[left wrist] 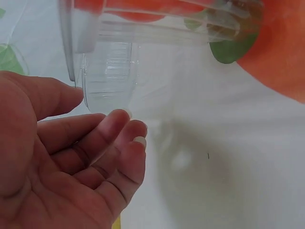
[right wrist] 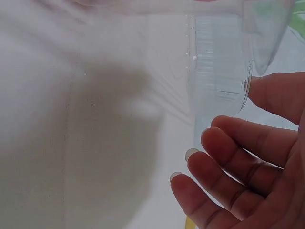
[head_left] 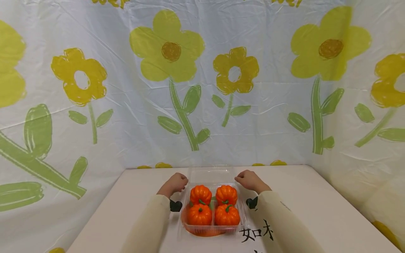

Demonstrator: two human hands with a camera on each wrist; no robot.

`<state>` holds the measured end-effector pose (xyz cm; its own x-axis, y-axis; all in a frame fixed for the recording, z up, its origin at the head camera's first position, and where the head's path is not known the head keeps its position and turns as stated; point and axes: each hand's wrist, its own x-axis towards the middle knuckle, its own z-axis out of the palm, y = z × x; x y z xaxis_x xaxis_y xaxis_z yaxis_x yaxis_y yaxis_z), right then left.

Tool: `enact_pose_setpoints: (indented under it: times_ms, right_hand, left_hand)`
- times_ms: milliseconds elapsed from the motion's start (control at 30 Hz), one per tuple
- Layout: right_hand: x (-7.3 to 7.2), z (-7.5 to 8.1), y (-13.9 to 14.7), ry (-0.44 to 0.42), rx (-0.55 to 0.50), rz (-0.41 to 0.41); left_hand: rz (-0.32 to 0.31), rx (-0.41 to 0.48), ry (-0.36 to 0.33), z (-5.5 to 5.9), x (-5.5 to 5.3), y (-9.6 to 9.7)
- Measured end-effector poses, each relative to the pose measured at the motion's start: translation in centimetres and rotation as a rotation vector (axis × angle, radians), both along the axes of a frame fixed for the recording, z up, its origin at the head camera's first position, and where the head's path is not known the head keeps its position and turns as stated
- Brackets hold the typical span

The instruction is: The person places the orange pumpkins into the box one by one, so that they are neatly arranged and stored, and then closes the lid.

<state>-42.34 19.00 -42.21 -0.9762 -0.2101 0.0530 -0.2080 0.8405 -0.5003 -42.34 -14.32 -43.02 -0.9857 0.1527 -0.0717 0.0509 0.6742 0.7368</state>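
A clear plastic clamshell box (head_left: 212, 227) sits on the table, its lid (head_left: 211, 174) swung up toward the back. Several small orange pumpkins (head_left: 200, 215) with green stems fill its base. My left hand (head_left: 177, 182) pinches the lid's left edge. In the left wrist view, its thumb lies at the clear edge and its curled fingers below. At the lid's right edge, my right hand (head_left: 251, 181) does the same. The right wrist view has that thumb against the lid (right wrist: 221, 71), with the other fingers spread loosely beneath.
The pale table cover (head_left: 133, 196) carries printed black characters (head_left: 256, 233), dark heart shapes and an orange print under the box. A flower-printed curtain (head_left: 265, 116) rises behind the table and along both sides.
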Motion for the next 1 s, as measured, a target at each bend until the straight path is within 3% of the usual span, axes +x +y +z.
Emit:
enact_pose_setpoints:
  times_ms: [433, 667, 1000]
  right_hand:
    - [0.4, 0.2, 0.5, 0.062, -0.040, -0.028]
    - [0.4, 0.5, 0.9, 0.074, -0.098, -0.050]
    - [0.3, 1.5, 0.9, 0.180, -0.164, -0.036]
  left_hand:
    - [-0.018, 0.033, 0.033, 0.4, 0.4, 0.0]
    - [-0.022, 0.133, 0.033, 0.8, 0.4, -0.1]
    - [-0.015, 0.238, 0.037, 2.0, 0.2, -0.1]
